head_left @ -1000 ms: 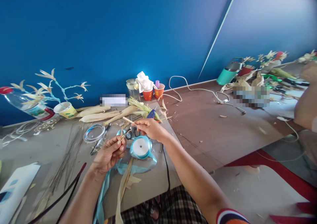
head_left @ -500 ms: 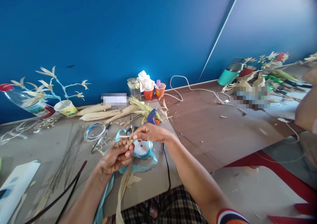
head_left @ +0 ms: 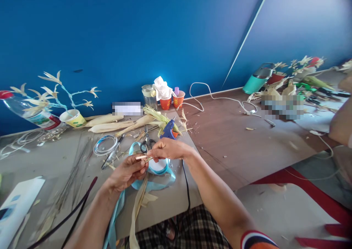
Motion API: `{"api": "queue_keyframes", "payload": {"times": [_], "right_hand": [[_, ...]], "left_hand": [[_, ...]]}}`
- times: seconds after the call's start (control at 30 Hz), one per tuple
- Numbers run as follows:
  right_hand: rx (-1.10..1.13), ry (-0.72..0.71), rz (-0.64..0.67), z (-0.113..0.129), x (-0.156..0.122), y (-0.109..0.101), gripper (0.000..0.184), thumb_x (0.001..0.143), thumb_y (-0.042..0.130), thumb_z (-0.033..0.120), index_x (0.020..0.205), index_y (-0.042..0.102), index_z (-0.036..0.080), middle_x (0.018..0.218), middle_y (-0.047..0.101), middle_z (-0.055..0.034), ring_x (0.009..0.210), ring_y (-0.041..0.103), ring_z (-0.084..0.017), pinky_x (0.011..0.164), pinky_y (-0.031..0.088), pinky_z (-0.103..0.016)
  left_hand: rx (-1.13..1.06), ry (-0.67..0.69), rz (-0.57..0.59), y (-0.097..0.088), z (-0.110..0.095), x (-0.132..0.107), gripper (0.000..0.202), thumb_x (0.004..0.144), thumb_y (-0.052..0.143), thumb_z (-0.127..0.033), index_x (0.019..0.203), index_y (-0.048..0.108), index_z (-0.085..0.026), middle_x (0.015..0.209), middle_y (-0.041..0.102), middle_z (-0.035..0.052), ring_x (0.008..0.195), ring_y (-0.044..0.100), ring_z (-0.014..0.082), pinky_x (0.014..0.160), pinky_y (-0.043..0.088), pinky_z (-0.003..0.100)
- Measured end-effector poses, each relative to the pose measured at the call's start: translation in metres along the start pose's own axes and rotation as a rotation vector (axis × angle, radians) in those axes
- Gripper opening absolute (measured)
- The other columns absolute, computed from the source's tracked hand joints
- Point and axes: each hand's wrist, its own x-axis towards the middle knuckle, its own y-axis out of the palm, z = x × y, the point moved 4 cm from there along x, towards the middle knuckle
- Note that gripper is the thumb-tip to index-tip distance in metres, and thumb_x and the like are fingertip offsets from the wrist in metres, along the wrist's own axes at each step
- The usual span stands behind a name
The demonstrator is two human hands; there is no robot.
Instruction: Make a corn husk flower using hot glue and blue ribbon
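Note:
Close together above the table, my left hand (head_left: pixel 130 172) and my right hand (head_left: pixel 168 148) work on the same small pieces. A short pale stick (head_left: pixel 141 157) lies across the left fingertips, its right end at my right thumb and fingers. A narrow strip of dried corn husk (head_left: pixel 149 160) is pinched in my left fingers and runs to the right ones. Just behind the hands are black-handled scissors (head_left: pixel 147 143). Below the right hand sits a spool of light blue ribbon (head_left: pixel 159 167), partly covered. Longer husk strips (head_left: pixel 139 201) hang towards my lap beneath the left hand.
A blue glue gun (head_left: pixel 168 129) rests beyond the right hand, near corn husks (head_left: pixel 110 127). Coiled wire (head_left: pixel 105 145) and a pen (head_left: pixel 112 153) lie left. Husk flowers stand in a yellow cup (head_left: pixel 73 118). A co-worker's arm (head_left: pixel 341 122) shows far right.
The stick has shifted slightly right and down, onto the left fingertips. The husk strip, upright before, now slants to the right. My left hand has turned a little.

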Motion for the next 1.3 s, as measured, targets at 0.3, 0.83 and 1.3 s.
{"api": "queue_keyframes", "payload": {"times": [0.3,0.83,1.3], "right_hand": [[0.357,-0.027,0.055,-0.002,-0.008,-0.008,0.053,0.079,0.051,0.058,0.053,0.056,0.012,0.042,0.036,0.0055,0.041,0.027,-0.005,0.043,0.02,-0.021],[-0.022,-0.14,0.069,0.006,-0.003,-0.002,0.031,0.086,0.053,0.038,0.108,0.066,0.02,0.106,0.067,-0.0043,0.097,0.058,-0.017,0.084,0.041,-0.026],[-0.201,-0.081,-0.088,0.011,-0.003,0.003,0.044,0.083,0.05,0.052,0.063,0.061,0.014,0.053,0.049,0.0025,0.05,0.041,-0.007,0.049,0.028,-0.021]], "left_hand": [[0.083,0.013,-0.04,-0.015,-0.002,-0.006,0.023,0.064,0.077,-0.029,0.066,0.061,-0.012,0.058,0.054,0.0003,0.046,0.042,0.005,0.043,0.029,0.016],[-0.111,-0.04,0.167,0.001,0.002,-0.002,0.024,0.068,0.072,-0.029,0.069,0.058,-0.01,0.051,0.048,-0.0029,0.036,0.018,-0.0011,0.037,0.021,0.015],[-0.005,-0.025,0.139,0.005,-0.001,-0.002,0.022,0.073,0.068,-0.03,0.068,0.059,-0.011,0.051,0.046,-0.0035,0.038,0.021,0.0004,0.039,0.025,0.017]]}}
